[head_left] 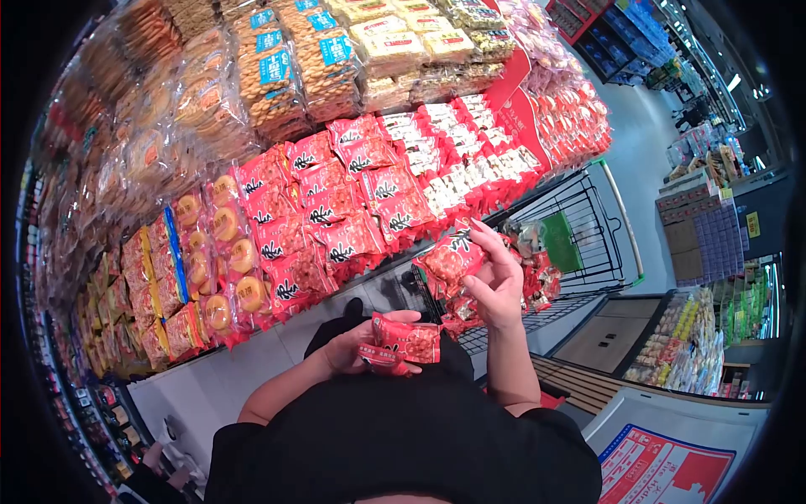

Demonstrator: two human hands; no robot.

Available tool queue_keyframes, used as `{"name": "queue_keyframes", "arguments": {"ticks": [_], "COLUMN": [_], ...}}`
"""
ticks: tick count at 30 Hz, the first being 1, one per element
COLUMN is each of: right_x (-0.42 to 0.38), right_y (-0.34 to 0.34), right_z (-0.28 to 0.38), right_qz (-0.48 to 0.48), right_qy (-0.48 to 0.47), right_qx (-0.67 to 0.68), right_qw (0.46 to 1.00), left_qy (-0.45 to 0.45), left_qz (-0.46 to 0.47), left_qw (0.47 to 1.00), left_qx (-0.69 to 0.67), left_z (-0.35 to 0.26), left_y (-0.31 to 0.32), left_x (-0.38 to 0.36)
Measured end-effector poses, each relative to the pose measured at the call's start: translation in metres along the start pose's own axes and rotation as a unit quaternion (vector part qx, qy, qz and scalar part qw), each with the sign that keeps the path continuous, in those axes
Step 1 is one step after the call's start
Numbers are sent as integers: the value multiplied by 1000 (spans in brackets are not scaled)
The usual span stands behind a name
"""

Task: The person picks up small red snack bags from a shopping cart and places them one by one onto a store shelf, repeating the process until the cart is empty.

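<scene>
Close to my body, my left hand (351, 346) is closed around red snack packets (407, 340), which lie one over another. My right hand (497, 281) pinches a single red packet (451, 259) between thumb and fingers, at the near edge of the display. Just beyond it are rows of similar red packets (340, 239), stacked in piles. Below and beside my right hand, more red packets (537, 281) lie in a wire shopping cart (598, 227).
Round yellow-brown cakes in clear wrap (227, 223) and tall stacks of bagged biscuits (273, 71) fill the display's left and back. A red divider (518, 105) stands at right. A red-and-white sign (667, 462) is at lower right. Part of another person (155, 479) shows at lower left.
</scene>
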State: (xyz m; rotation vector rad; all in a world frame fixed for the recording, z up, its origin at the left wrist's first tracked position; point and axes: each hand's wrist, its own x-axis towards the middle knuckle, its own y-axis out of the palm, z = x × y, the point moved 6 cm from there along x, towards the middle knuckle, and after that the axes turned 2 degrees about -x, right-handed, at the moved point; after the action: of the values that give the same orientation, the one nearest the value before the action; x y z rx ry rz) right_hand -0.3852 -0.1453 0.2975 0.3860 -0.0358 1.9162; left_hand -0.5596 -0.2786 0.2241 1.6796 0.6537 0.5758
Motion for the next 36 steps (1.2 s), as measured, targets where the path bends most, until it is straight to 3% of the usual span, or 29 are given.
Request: {"name": "queue_keyframes", "arguments": {"ticks": [6, 9, 10, 14, 16, 17, 19, 20, 22, 24, 26, 31, 36], "right_x": [9, 5, 1, -6, -2, -3, 1, -1, -3, -11, -16, -12, 7], "right_y": [9, 16, 27, 57, 67, 72, 68, 70, 75, 82, 90, 102, 105], "right_z": [-4, -5, 0, 10, 18, 17, 17, 18, 27, 30, 34, 30, 26], "right_qz": [-3, 144, 166, 331, 312, 313, 200, 201, 192, 221, 260, 273, 263], "right_qy": [28, 28, 82, 110, 71, 72, 62, 63, -38, 7, -34, -22, -46], "right_qx": [85, 75, 89, -33, -157, -158, -255, -255, -374, -394, -481, -521, -507], "right_qw": [996, 986, 979, 937, 934, 934, 944, 944, 907, 892, 836, 809, 819], "left_qy": [20, 54, 53, 25, 35, 43, 46, 47, 65, 63, 78, 130, 141], "left_qz": [-35, -27, -32, -74, -57, -40, -64, -89, -85, -95, -92, -107, -96], "left_qw": [999, 998, 998, 996, 997, 998, 996, 994, 994, 993, 992, 986, 985], "left_qx": [26, -5, 7, 47, 41, 37, 37, 38, 24, 25, 19, 9, 0], "left_z": [2, 1, 1, 5, 6, 5, 2, 0, -1, 0, -3, -9, -11], "left_y": [-2, 0, 1, -9, -12, -11, -7, -7, -9, -11, -6, -2, 0], "left_x": [-1, -1, -1, 2, 2, 2, 2, 1, 0, -3, -7, -14, -21]}}
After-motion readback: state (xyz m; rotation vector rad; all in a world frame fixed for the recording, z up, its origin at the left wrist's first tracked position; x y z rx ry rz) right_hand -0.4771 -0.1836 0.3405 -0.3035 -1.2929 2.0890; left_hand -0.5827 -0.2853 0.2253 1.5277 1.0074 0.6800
